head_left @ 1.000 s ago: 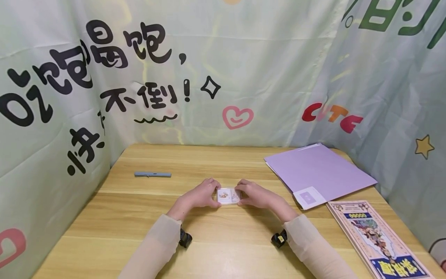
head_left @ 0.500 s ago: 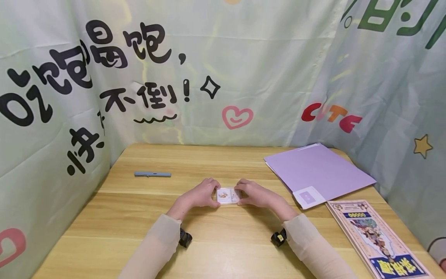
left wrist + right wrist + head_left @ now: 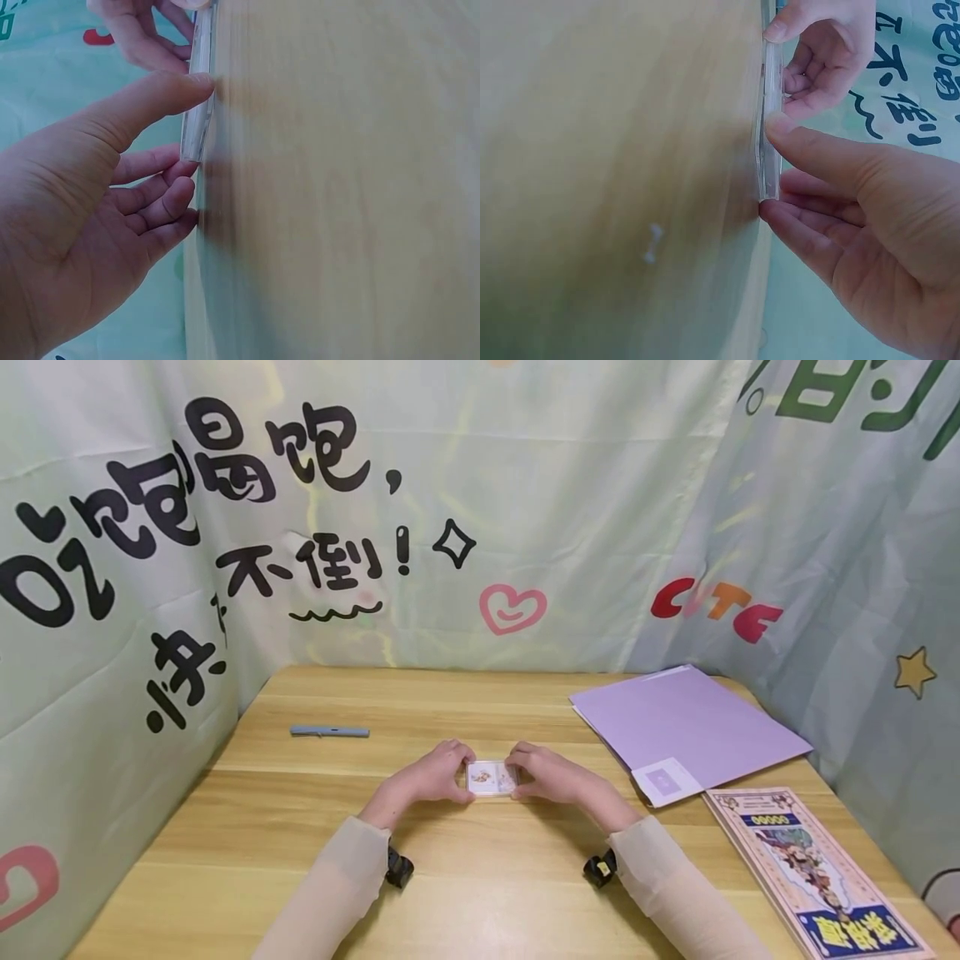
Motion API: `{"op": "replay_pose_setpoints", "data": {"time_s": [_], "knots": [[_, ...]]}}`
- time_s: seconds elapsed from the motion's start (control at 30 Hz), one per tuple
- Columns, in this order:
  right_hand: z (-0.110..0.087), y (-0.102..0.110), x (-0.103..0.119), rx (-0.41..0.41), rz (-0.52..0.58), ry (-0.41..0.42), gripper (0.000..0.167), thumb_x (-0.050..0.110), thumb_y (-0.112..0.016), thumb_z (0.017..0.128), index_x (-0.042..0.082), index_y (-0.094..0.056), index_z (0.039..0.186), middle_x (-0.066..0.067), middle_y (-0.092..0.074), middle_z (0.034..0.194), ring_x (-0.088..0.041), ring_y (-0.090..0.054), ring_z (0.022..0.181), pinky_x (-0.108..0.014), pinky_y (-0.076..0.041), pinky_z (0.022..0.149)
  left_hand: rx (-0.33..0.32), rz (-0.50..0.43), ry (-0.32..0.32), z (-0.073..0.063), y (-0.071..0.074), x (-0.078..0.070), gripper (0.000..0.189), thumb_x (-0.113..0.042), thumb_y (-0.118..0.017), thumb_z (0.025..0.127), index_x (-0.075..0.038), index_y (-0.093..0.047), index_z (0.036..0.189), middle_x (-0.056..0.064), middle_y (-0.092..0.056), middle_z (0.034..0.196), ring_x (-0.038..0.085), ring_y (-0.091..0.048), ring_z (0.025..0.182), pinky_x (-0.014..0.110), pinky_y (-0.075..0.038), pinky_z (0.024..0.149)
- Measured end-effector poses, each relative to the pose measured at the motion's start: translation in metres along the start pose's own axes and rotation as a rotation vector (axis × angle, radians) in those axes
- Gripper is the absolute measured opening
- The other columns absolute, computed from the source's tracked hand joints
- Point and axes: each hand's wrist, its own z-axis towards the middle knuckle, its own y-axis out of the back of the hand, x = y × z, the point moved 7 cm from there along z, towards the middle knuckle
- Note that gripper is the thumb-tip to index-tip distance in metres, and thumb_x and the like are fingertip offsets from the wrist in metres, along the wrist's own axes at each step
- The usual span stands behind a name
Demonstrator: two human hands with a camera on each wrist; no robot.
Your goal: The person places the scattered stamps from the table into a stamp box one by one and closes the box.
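A small flat clear plastic case (image 3: 491,778) with little printed pictures under its lid lies flat at the middle of the wooden table (image 3: 480,893). Its left end is pinched by my left hand (image 3: 432,775), thumb along the near edge and fingers at the far corner. My right hand (image 3: 553,774) grips the right end the same way and covers part of the picture there. In the left wrist view the case (image 3: 196,124) shows edge-on at the tabletop, under the thumb. The right wrist view shows the case (image 3: 771,169) with both thumbs against its near edge.
A blue-grey pen (image 3: 330,732) lies at the back left. At the back right is a purple folder (image 3: 690,722) with a pale label. Closer on the right lies a pink illustrated booklet (image 3: 817,868). Printed cloth (image 3: 450,460) hangs around the table's back and sides.
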Motion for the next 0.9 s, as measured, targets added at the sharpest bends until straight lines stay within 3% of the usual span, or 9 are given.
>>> {"op": "replay_pose_setpoints", "data": {"time_s": [0.4, 0.9], "knots": [[0.0019, -0.0002, 0.0010, 0.052, -0.012, -0.034, 0.045, 0.015, -0.074, 0.086, -0.005, -0.060, 0.124, -0.016, -0.060, 0.120, -0.027, -0.061, 0.108, -0.038, -0.053, 0.095, -0.006, 0.035, -0.016, 0.0013, 0.0001, -0.0036, 0.058, -0.021, -0.082, 0.072, 0.002, -0.055, 0.119, 0.011, -0.057, 0.113, 0.022, -0.050, 0.106, 0.039, -0.046, 0.099], [0.0025, -0.0001, -0.0027, 0.040, 0.027, -0.028, 0.046, 0.016, -0.075, 0.085, -0.005, -0.061, 0.123, -0.015, -0.060, 0.119, -0.026, -0.061, 0.106, -0.037, -0.054, 0.093, 0.026, -0.085, 0.007, 0.0019, -0.0006, 0.0027, 0.049, -0.020, -0.083, 0.077, -0.001, -0.056, 0.114, 0.008, -0.051, 0.110, 0.016, -0.047, 0.098, 0.036, -0.046, 0.094]]}}
